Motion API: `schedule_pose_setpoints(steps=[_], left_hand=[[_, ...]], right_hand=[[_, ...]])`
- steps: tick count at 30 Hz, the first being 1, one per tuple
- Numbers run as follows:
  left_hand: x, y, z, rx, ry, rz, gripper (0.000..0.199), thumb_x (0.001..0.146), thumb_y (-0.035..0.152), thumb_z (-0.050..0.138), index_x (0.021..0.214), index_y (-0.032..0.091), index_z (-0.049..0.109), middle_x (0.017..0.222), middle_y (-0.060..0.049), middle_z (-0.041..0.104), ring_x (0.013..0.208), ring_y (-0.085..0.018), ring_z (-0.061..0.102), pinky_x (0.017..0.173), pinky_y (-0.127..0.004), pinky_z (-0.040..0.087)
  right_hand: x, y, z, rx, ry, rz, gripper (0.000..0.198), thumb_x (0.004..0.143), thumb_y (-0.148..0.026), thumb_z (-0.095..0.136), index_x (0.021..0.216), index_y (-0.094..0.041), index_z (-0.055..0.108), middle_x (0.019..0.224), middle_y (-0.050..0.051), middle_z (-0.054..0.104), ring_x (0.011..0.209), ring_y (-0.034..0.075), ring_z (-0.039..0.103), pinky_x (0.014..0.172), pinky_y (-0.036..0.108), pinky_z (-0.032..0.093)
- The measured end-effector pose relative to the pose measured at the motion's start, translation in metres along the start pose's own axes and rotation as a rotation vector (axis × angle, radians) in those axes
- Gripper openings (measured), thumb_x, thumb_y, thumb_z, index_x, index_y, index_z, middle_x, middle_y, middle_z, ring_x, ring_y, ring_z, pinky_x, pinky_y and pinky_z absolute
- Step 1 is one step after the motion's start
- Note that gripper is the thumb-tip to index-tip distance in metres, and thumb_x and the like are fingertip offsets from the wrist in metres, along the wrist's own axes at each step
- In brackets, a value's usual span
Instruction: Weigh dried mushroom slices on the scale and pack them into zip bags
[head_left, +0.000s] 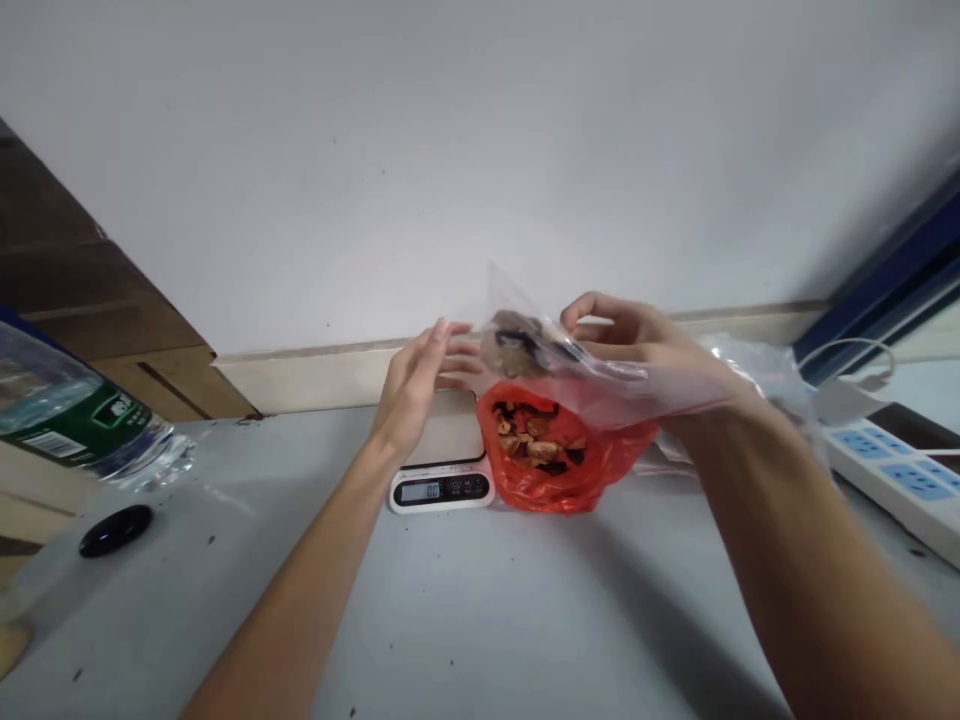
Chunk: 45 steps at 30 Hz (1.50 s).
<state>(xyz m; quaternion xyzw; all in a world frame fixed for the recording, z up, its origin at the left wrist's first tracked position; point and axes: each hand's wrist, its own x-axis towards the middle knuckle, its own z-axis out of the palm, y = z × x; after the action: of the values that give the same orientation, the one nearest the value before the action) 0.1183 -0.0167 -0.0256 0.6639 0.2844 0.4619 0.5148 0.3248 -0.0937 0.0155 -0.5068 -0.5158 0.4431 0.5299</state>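
My left hand [420, 385] hovers over the white digital scale [442, 490], its fingers stretched out towards a clear plastic bag [525, 345]. Dark and brownish pieces lie inside that bag, which is tilted above an open red plastic bag [577, 480]. With curled fingers, my right hand [630, 335] grips the clear bag, whose loose film drapes across the wrist. Dried brown and dark slices [541, 445] show in the mouth of the red bag, close against the scale's right side. The scale's display appears to read 0.0.
A water bottle [82, 410] with a green label is at the left, near a black oval object [116, 530]. To the right are another clear bag [772, 375] and a white power strip [892, 480] with a cable. A wall [480, 160] rises behind the grey tabletop [450, 620].
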Motion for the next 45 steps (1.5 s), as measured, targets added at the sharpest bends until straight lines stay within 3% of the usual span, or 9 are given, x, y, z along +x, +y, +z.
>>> schedule_pose_setpoints(steps=[4,10,13,20,26,28,31,34,45], left_hand=[[-0.002,0.013,-0.012,0.149,-0.137,0.063,0.048,0.085,0.066,0.072,0.083,0.019,0.063,0.087,-0.004,0.070,0.088,-0.020,0.069,0.079,-0.029,0.055],[-0.002,0.017,-0.033,0.215,-0.032,0.008,0.048,0.081,0.065,0.076,0.084,0.020,0.060,0.081,-0.001,0.069,0.077,-0.018,0.067,0.068,-0.025,0.054],[-0.002,0.016,-0.045,0.326,0.050,0.030,0.041,0.084,0.060,0.074,0.086,0.021,0.063,0.082,-0.001,0.069,0.076,-0.016,0.066,0.066,-0.024,0.052],[-0.005,0.016,-0.061,0.379,-0.033,-0.048,0.039,0.087,0.055,0.070,0.106,0.021,0.062,0.077,0.000,0.068,0.065,-0.015,0.065,0.057,-0.023,0.049],[-0.009,0.017,-0.064,0.755,0.067,-0.119,0.051,0.082,0.043,0.072,0.127,0.025,0.053,0.092,-0.002,0.070,0.081,-0.021,0.069,0.073,-0.033,0.054],[-0.012,0.019,-0.058,0.849,0.064,-0.018,0.040,0.080,0.042,0.073,0.113,0.024,0.061,0.102,-0.005,0.070,0.090,-0.023,0.068,0.077,-0.035,0.053],[-0.016,0.022,-0.042,0.730,-0.243,-0.061,0.027,0.082,0.047,0.070,0.080,0.021,0.065,0.084,-0.004,0.071,0.076,-0.020,0.065,0.068,-0.031,0.050],[-0.020,0.023,-0.027,0.582,-0.454,-0.168,0.025,0.083,0.043,0.068,0.072,0.020,0.068,0.068,-0.001,0.068,0.063,-0.017,0.059,0.057,-0.027,0.043],[-0.015,0.021,-0.029,0.535,-0.371,-0.243,0.014,0.068,0.024,0.061,0.057,0.019,0.069,0.055,0.001,0.061,0.055,-0.014,0.051,0.051,-0.026,0.034]], right_hand=[[0.008,0.017,0.016,0.071,-0.174,0.037,0.034,0.057,-0.038,0.083,0.075,-0.026,0.056,0.065,-0.005,0.060,0.057,0.014,0.054,0.051,0.026,0.044],[0.009,0.021,0.020,0.109,-0.267,0.160,0.032,0.087,-0.057,0.065,0.095,-0.026,0.068,0.087,0.003,0.073,0.076,0.020,0.066,0.066,0.031,0.054],[0.007,0.017,0.015,0.103,-0.292,0.197,0.048,0.081,-0.070,0.068,0.093,-0.023,0.073,0.091,0.006,0.077,0.080,0.023,0.070,0.070,0.034,0.057],[0.004,0.012,0.015,-0.192,-0.301,0.165,0.039,0.068,-0.054,0.087,0.059,-0.020,0.071,0.057,0.001,0.064,0.050,0.013,0.052,0.047,0.028,0.040],[0.011,0.019,0.022,-0.296,-0.286,0.178,0.043,0.057,-0.055,0.091,0.054,-0.018,0.070,0.057,0.002,0.065,0.053,0.014,0.054,0.050,0.029,0.041],[0.013,0.021,0.027,-0.309,-0.257,0.180,0.046,0.052,-0.057,0.091,0.053,-0.018,0.068,0.056,0.002,0.064,0.053,0.014,0.053,0.050,0.029,0.041],[0.014,0.023,0.035,-0.344,-0.249,0.192,0.050,0.052,-0.062,0.089,0.051,-0.019,0.063,0.051,-0.001,0.059,0.048,0.012,0.048,0.048,0.028,0.037],[0.014,0.024,0.041,-0.344,-0.252,0.110,0.054,0.057,-0.066,0.086,0.050,-0.020,0.057,0.048,-0.004,0.052,0.048,0.010,0.043,0.047,0.027,0.034],[0.012,0.031,0.041,-0.265,-0.330,0.168,0.035,0.065,-0.047,0.083,0.056,-0.019,0.064,0.049,-0.002,0.056,0.046,0.011,0.047,0.045,0.026,0.034]])
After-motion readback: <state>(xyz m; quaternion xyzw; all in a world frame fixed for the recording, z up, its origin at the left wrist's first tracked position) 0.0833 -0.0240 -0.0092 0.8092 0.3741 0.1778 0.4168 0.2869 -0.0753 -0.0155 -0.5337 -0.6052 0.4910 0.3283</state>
